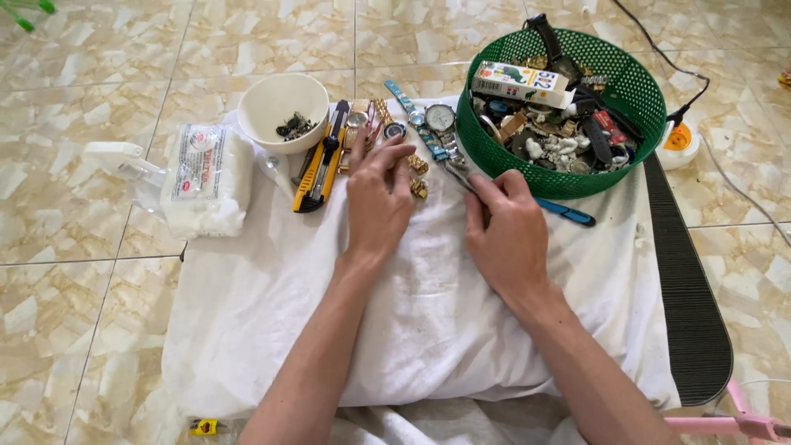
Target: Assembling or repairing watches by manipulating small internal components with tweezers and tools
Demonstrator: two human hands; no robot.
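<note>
Beside the green basket of watch parts, the right hand closes on blue-handled pliers biting a metal watch band, while the left hand lies open, fingers spread, steadying small gold links nearby.

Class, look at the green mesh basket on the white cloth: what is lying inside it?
The green basket holds a jumble of watch straps, watches and small parts, with a small carton resting on top near the rim. Its bottom and whatever lies under the pile are covered.
</note>
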